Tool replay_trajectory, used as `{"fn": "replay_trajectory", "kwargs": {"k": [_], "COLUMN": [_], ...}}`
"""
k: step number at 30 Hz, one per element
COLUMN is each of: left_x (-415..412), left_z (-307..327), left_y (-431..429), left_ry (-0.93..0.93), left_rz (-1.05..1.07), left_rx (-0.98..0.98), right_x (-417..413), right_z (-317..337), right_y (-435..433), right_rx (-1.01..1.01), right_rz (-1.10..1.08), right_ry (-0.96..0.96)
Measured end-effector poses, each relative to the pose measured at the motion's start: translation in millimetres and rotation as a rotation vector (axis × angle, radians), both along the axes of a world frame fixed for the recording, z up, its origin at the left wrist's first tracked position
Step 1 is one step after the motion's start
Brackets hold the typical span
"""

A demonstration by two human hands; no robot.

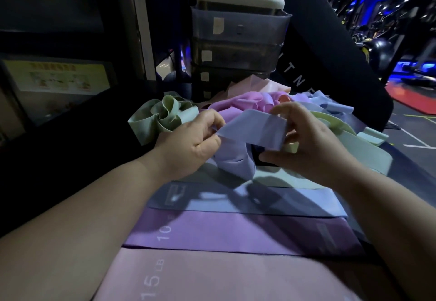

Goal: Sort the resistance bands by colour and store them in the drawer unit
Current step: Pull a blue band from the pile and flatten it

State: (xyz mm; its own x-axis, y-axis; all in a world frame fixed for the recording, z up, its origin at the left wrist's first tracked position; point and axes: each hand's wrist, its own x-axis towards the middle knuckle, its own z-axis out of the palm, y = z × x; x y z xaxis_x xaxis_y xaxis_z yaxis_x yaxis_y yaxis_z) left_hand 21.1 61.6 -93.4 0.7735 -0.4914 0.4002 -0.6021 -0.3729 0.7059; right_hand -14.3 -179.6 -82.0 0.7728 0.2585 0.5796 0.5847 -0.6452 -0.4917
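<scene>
**Dim gym, dark surface: both hands on one blue band**

Dark surface in the foreground, with blurred gym machines and blue lights behind. Both my forearms reach forward, the hands meeting above the surface. My left hand (191,140) pinches one end of the blue band (254,130) between thumb and curled fingers. My right hand (313,145) grips the other end, fingers curled over its top edge and thumb underneath. The band runs flat between the hands, and its slack hangs down to the surface. Just behind lies a heap of bands (243,102) in pink, purple and blue, with a crumpled green band (160,116) at its left. The drawer unit (238,41) stands upright beyond the heap. Nearest me, a flat blue band (236,201), a purple band (236,232) marked 10 and a pink band (224,277) marked 15 LB lie side by side.
</scene>
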Motion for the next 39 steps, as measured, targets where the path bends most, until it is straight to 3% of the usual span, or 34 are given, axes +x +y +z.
{"fn": "replay_trajectory", "kwargs": {"k": [3, 8, 13, 16, 18, 20, 23, 29, 39], "left_x": [-1.6, -2.7, 0.2, 0.2, 1.2, 5.1, 9.5, 20.5, 12.7], "left_z": [1.8, 1.4, 3.3, 1.8, 0.4, 0.5, 1.6, 1.1, 2.2], "left_y": [-1.7, -1.7, 1.6, 3.8, 4.4, 5.9, 10.0, 20.7, 18.9], "left_ry": [0.079, 0.141, 0.174, 0.232, 0.127, -0.117, -0.322, -0.358, -0.307], "left_rz": [-0.027, -0.079, -0.083, -0.095, -0.062, 0.058, 0.242, 0.480, 0.540], "left_rx": [-0.095, -0.129, -0.047, 0.027, 0.148, 0.321, 0.376, 0.352, 0.419], "right_x": [0.6, 4.6, 5.5, 5.4, 6.4, 6.1, 3.9, 4.8, 2.5], "right_z": [-2.8, -3.3, -0.1, 0.7, 0.7, 1.4, 1.9, 5.2, 6.6], "right_y": [-0.1, -5.1, -5.3, -5.2, -5.1, -5.1, -4.4, -7.4, -11.9], "right_rx": [-0.091, -0.003, 0.282, 0.342, 0.364, 0.380, 0.376, 0.493, 0.640], "right_rz": [-0.069, -0.202, -0.213, -0.202, -0.193, -0.191, -0.200, -0.172, 0.043], "right_ry": [-0.078, -0.089, 0.039, 0.060, 0.061, 0.059, 0.045, 0.127, 0.279]}}
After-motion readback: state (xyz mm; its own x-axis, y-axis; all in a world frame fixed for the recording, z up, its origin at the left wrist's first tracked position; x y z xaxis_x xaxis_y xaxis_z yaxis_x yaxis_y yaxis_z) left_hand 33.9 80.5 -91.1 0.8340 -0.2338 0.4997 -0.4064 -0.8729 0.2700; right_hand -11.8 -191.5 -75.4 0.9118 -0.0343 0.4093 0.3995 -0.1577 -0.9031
